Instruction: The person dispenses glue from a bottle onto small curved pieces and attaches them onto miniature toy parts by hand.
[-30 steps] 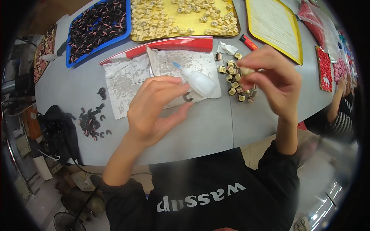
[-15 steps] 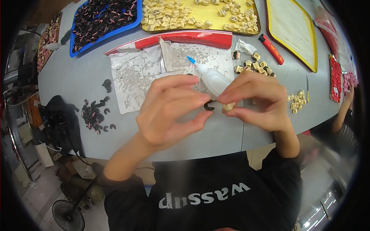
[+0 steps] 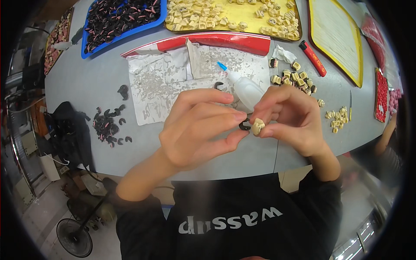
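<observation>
My left hand [image 3: 201, 132] pinches a small black C-shaped piece [image 3: 244, 125] between thumb and fingers. Between the thumb and fingers of my right hand [image 3: 297, 123] is a small cream-coloured block [image 3: 258, 127]. The two pieces are side by side, above the near part of the grey table; whether they touch, I cannot tell. Just beyond my hands lies a white squeeze bottle [image 3: 248, 92] with a blue tip. Another black curved piece [image 3: 219, 86] lies on the stained white paper [image 3: 149, 102], close to the bottle.
Loose black pieces [image 3: 106, 125] lie at left, cream ones [image 3: 338, 119] at right, and joined cream-and-black ones [image 3: 297, 80] beyond my right hand. A blue tray [image 3: 163, 15], yellow trays [image 3: 299, 26] [image 3: 357, 65] and a red lighter [image 3: 313, 58] are farther back. Another person's arm [image 3: 385, 136] shows at right.
The cream block has turned and shows more of its face beside the black piece. The fingers of my right hand have shifted around it. The whole view has moved slightly.
</observation>
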Demonstrator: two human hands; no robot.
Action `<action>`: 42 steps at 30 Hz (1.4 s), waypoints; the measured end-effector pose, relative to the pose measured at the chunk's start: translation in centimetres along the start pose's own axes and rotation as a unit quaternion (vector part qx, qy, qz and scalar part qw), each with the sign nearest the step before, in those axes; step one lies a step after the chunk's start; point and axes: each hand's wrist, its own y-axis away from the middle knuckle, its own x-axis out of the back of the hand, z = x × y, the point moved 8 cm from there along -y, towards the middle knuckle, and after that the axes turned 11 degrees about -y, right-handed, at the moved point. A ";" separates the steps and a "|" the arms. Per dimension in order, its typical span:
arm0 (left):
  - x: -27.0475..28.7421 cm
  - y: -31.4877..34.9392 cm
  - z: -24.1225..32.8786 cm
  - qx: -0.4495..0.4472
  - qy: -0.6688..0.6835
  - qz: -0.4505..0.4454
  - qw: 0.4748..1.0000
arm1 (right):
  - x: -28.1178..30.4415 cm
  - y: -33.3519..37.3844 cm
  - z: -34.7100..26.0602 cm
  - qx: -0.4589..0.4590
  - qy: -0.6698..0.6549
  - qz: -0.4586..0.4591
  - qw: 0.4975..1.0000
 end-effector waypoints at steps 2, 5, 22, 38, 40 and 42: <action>0.1 0.1 0.1 -0.003 0.009 0.019 1.000 | 0.2 0.1 0.4 -0.031 -0.055 0.020 0.998; 0.1 -0.1 0.4 -0.011 0.020 -0.008 1.000 | 0.1 0.0 0.6 -0.054 -0.053 0.009 0.997; 0.6 0.4 1.9 -0.033 0.078 0.054 0.995 | -1.1 0.4 2.3 -0.092 -0.149 -0.015 0.984; 0.9 1.0 3.4 -0.091 0.141 0.084 0.982 | -2.2 0.9 2.9 -0.079 -0.182 -0.090 0.976; 0.7 1.0 3.2 -0.089 0.132 0.085 0.984 | -2.1 0.9 2.8 -0.074 -0.187 -0.083 0.976; 1.0 1.3 2.7 -0.075 0.146 0.127 0.978 | -2.0 0.8 2.6 -0.086 -0.189 -0.066 0.976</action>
